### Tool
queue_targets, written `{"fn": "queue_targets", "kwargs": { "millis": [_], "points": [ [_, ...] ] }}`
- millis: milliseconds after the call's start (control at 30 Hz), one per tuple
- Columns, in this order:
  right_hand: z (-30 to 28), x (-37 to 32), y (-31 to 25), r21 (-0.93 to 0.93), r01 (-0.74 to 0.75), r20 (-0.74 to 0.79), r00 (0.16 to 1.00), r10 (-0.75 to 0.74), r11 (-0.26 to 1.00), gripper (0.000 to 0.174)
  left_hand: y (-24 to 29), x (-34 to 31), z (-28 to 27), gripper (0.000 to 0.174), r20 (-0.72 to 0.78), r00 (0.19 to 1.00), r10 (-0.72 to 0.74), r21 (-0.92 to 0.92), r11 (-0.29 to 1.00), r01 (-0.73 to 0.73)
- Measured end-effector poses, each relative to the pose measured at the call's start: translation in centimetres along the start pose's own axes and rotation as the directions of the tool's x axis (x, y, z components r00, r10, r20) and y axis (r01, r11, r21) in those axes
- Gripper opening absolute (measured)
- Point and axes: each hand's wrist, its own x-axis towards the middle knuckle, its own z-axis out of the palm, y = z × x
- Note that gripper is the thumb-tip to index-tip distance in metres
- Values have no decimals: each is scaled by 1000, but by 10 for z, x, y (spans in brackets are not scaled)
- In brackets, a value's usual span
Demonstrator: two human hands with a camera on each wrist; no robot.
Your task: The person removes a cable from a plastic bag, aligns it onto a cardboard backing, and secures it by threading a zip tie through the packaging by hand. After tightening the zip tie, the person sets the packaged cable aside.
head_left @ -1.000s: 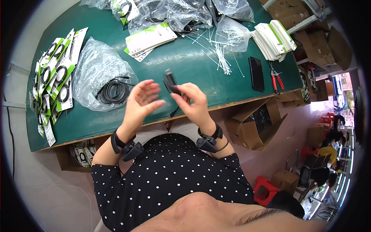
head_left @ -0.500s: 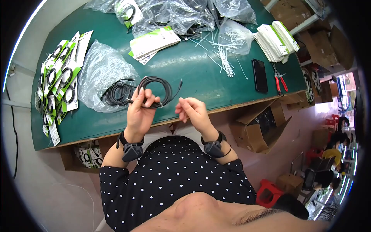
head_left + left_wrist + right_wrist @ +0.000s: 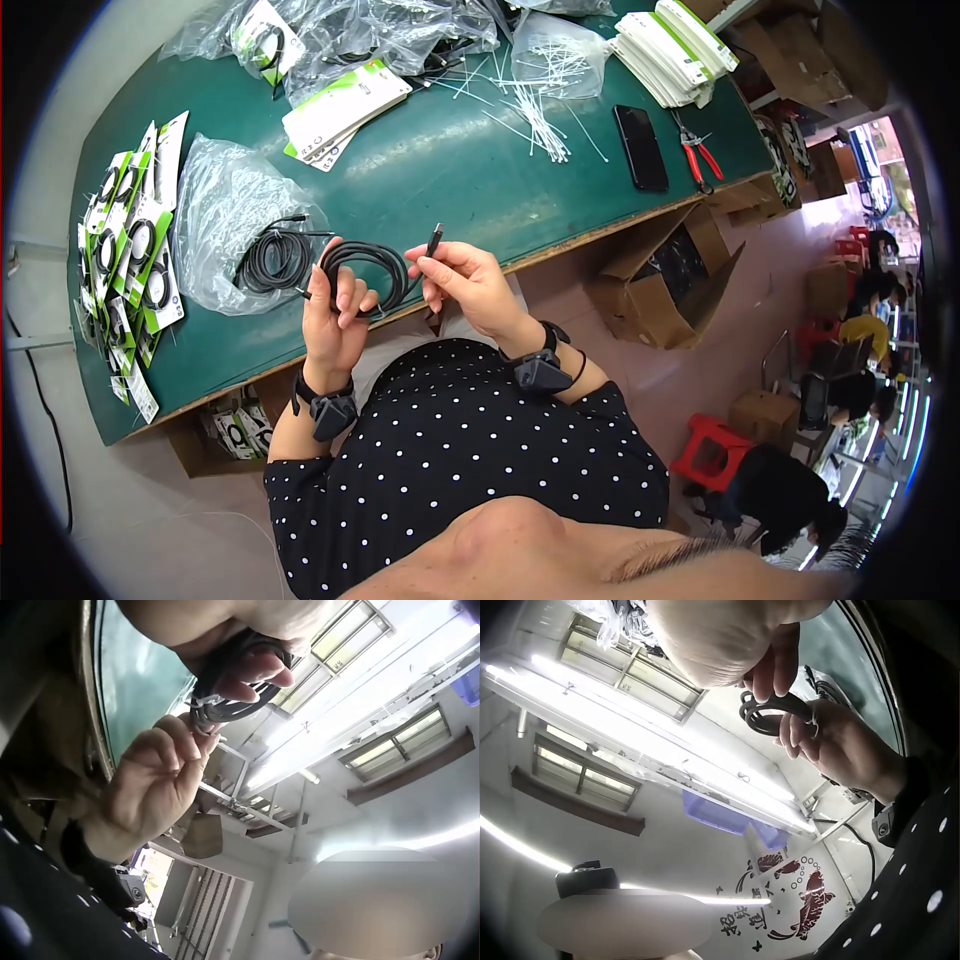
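Observation:
A coiled black cable (image 3: 392, 262) is gripped in the left hand (image 3: 335, 325), its fingers curled through the loops, near the table's front edge. Just right of it, the right hand (image 3: 478, 290) pinches the cable's end, and a plug (image 3: 436, 236) sticks up from between thumb and finger. The left wrist view shows the coil (image 3: 232, 709) around the left fingers, with the right hand (image 3: 154, 784) close against it. A pale tie crosses the coil there. In the right wrist view the left hand (image 3: 847, 746) holds the loops (image 3: 761, 720).
Another coiled cable (image 3: 275, 258) lies on a clear plastic bag (image 3: 215, 190) at the left, beside carded cables (image 3: 130, 240). Farther back are blank-looking cards (image 3: 345, 105), white ties (image 3: 540, 125) and bags. A phone (image 3: 640, 148) and red-handled pliers (image 3: 700, 155) lie at the right.
The left hand took up the coil between the first and second frames. Since then the right hand has moved to it and pinched one cable end. The head view has shifted.

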Motion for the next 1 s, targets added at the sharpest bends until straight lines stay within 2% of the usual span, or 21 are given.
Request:
{"fn": "queue_targets", "kwargs": {
  "millis": [167,200,233,267,333,367,400,500,533,567,633,667,700,733,767,800,833,867,933,967,1000],
  "points": [
    [-4,-2,4,84,-16,35,999,13,996,26,-1,-5,3,45,150,987,63,49,996,-71],
    [-7,-3,5,88,0,73,997,-6,996,25,1,-11,8,41,345,922,175,278,919,-279],
    [-9,-5,7,94,14,110,994,-24,995,25,5,-14,14,38,545,810,218,439,749,-496],
    [-11,-6,7,99,26,147,988,-41,995,25,10,-14,21,38,542,810,224,433,752,-497],
    [-11,-7,7,52,68,171,982,-76,996,24,23,-13,38,38,813,576,82,478,468,-743],
    [-11,-8,7,17,116,196,974,-117,993,24,26,-12,43,37,893,448,-37,436,311,-844],
    [-12,-9,7,-15,165,222,962,-158,986,24,27,-12,44,37,893,450,-28,435,313,-844],
    [-15,-9,5,-51,190,254,952,-171,980,21,31,-10,45,38,900,415,-131,435,247,-866],
    [-15,-8,5,-66,206,269,946,-181,976,20,30,-10,44,38,900,416,-129,435,246,-866],
    [-14,-8,6,-68,204,270,946,-179,977,20,27,-10,42,40,888,457,-62,453,304,-838],
    [-10,-6,10,-87,252,199,952,-231,964,20,19,-11,36,43,837,543,64,470,422,-775],
    [-8,-6,13,-95,273,164,953,-255,957,21,12,-11,31,43,834,548,67,474,421,-773],
    [-6,-6,14,-92,267,168,954,-249,959,21,5,-11,23,46,637,756,152,511,652,-561],
    [-3,-5,16,31,201,135,970,-204,979,23,1,-10,18,50,382,911,154,434,840,-324],
    [0,-4,17,156,135,108,982,-153,979,26,1,-7,16,50,377,912,159,439,837,-327],
    [2,-3,18,278,70,87,991,-98,958,30,2,-1,14,52,242,969,57,334,932,-138],
    [1,-1,19,281,66,93,991,-95,958,30,3,3,13,55,121,990,-70,194,980,46],
    [-2,2,19,319,51,128,987,-96,946,31,4,5,12,55,118,991,-66,195,980,42],
    [-8,6,21,390,19,195,975,-103,921,35,4,9,13,53,55,984,-171,83,983,166],
    [-8,6,22,388,18,197,975,-102,922,35,3,9,13,52,30,974,-226,23,974,225],
    [-8,7,24,438,6,172,981,-91,899,36,3,9,14,52,30,974,-224,22,975,223]
  ]
}}
